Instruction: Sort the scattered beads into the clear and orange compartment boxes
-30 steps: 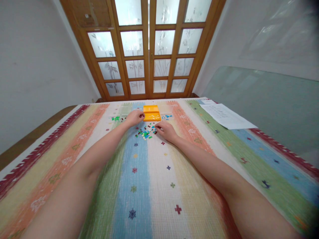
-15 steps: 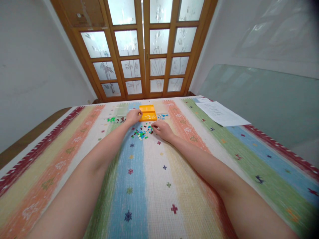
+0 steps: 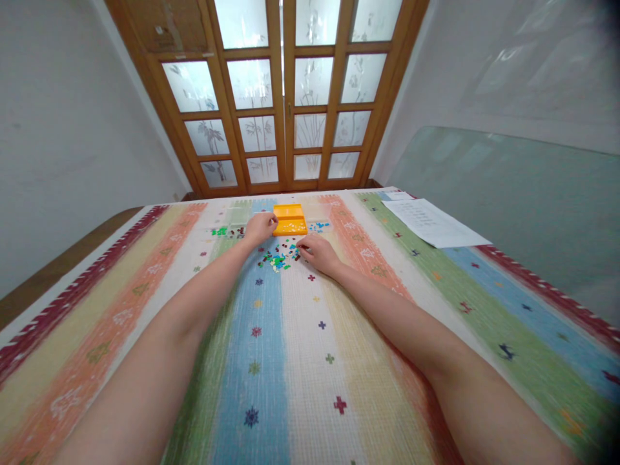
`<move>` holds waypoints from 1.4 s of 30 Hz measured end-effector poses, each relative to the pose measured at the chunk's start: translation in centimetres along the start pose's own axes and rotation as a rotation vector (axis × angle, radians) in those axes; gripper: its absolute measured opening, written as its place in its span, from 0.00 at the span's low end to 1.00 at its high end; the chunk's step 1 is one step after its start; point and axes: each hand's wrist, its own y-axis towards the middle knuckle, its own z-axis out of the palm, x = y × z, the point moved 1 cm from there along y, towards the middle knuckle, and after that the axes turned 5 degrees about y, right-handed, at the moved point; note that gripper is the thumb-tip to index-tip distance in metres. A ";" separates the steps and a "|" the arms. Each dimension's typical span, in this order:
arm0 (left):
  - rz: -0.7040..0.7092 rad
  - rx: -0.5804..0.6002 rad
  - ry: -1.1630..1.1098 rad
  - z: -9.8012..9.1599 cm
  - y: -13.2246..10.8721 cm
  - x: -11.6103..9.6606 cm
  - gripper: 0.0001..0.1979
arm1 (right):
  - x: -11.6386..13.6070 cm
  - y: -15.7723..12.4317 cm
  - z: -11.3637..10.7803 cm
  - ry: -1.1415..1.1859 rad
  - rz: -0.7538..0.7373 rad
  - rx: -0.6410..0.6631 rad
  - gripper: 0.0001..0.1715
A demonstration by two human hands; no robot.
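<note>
My left hand [image 3: 260,227] is at the left side of an open orange plastic box [image 3: 291,221], fingers pinched together. Anything between those fingertips is too small to make out. Small white pieces lie in the near half of the box. My right hand [image 3: 317,252] rests at the right edge of a loose pile of small green, blue, dark red and pale pieces [image 3: 278,261], its fingers also closed. Whether a piece is in its grip is hidden. Green pieces [image 3: 219,231] and dark red pieces [image 3: 237,231] sit left of my left hand; blue pieces [image 3: 319,227] are right of the box.
A striped, patterned cloth [image 3: 305,361] covers the table. Printed paper sheets [image 3: 431,221] lie at the back right, near a pale green glass-like panel [image 3: 504,181] by the wall. Wooden doors with frosted panes [image 3: 310,132] stand beyond the far edge.
The whole view has shifted slightly, with the scene sitting a little further right. Both hands keep nearly the same places and closed poses.
</note>
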 end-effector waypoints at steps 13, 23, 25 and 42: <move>0.188 0.046 -0.090 -1.1 -8.4 1.5 0.11 | 4.5 0.0 1.2 -0.191 -0.184 0.259 0.09; 0.233 0.030 -0.135 -0.7 -9.3 2.0 0.09 | 5.6 0.4 1.1 -0.261 -0.051 0.273 0.07; 0.209 0.018 -0.141 -0.7 -9.4 2.2 0.09 | 5.4 0.6 0.9 -0.285 -0.050 0.255 0.08; 0.147 0.003 -0.131 -0.2 -9.3 3.2 0.12 | 3.8 0.7 1.2 -0.204 -0.109 0.254 0.08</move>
